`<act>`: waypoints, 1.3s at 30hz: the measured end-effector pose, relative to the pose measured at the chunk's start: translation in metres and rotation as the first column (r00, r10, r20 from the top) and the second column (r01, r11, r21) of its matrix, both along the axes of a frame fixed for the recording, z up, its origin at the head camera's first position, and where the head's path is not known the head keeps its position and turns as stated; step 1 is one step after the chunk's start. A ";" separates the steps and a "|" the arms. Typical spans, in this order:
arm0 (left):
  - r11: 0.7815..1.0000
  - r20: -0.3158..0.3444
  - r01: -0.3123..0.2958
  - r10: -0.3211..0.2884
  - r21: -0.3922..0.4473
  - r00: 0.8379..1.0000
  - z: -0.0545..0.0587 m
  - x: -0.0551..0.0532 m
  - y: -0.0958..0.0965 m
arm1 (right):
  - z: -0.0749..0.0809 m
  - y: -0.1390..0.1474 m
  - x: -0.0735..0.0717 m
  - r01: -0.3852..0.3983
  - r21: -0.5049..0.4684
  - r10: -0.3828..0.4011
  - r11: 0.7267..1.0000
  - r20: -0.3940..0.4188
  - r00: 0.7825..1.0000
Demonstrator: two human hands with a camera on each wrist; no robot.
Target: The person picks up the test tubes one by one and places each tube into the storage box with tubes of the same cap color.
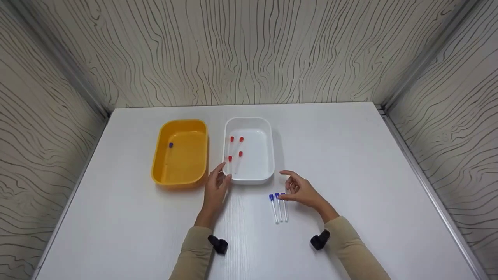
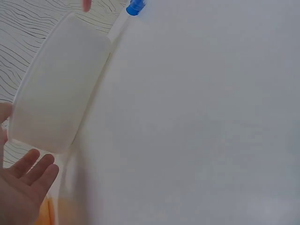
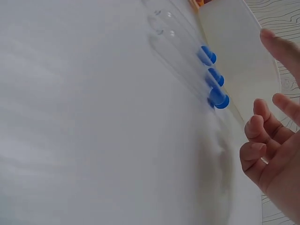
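Right grip (image 1: 302,190) hovers near three blue-capped tubes (image 1: 279,210).

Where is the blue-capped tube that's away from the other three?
In the head view, that blue-capped tube lies inside the yellow tray, near its left wall; the white tray stands right of the yellow one.

Forearms (image 1: 192,252) extended, left fingers (image 2: 38,170) relaxed, right fingers (image 3: 254,130) partly curled
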State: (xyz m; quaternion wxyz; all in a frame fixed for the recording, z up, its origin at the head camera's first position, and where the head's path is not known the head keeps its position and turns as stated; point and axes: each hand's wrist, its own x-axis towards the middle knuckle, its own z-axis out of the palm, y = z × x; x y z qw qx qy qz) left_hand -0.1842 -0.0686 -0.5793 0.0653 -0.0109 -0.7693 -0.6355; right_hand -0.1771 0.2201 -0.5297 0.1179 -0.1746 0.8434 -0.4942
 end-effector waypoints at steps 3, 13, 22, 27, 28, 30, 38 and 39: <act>0.997 -0.018 -0.007 0.006 -0.071 1.000 0.001 0.003 -0.001 | -0.015 0.007 0.001 0.000 0.018 0.001 1.000 -0.004 1.000; 0.985 -0.039 -0.092 0.087 -0.146 0.995 0.008 0.017 -0.007 | -0.036 0.025 0.010 -0.060 0.125 0.059 0.990 0.011 0.998; 0.916 -0.248 -0.239 0.162 -0.323 0.955 0.018 0.024 -0.022 | -0.039 0.028 0.013 -0.099 0.200 0.097 0.975 0.016 0.995; 0.877 -0.399 -0.361 0.222 -0.317 0.890 0.019 0.026 -0.037 | -0.039 0.028 0.014 -0.102 0.206 0.105 0.973 -0.002 0.995; 0.873 -0.416 -0.382 0.240 -0.304 0.877 0.019 0.026 -0.040 | -0.039 0.028 0.015 -0.101 0.206 0.106 0.973 -0.011 0.994; 0.865 -0.431 -0.415 0.273 -0.281 0.860 0.019 0.027 -0.047 | -0.039 0.027 0.016 -0.097 0.217 0.106 0.971 -0.029 0.994; 0.820 -0.400 -0.523 0.409 -0.234 0.820 0.014 0.027 -0.074 | -0.042 0.025 0.018 -0.078 0.296 0.109 0.952 -0.090 0.990; 0.812 -0.394 -0.537 0.428 -0.228 0.813 0.013 0.027 -0.077 | -0.042 0.025 0.018 -0.076 0.300 0.110 0.951 -0.096 0.989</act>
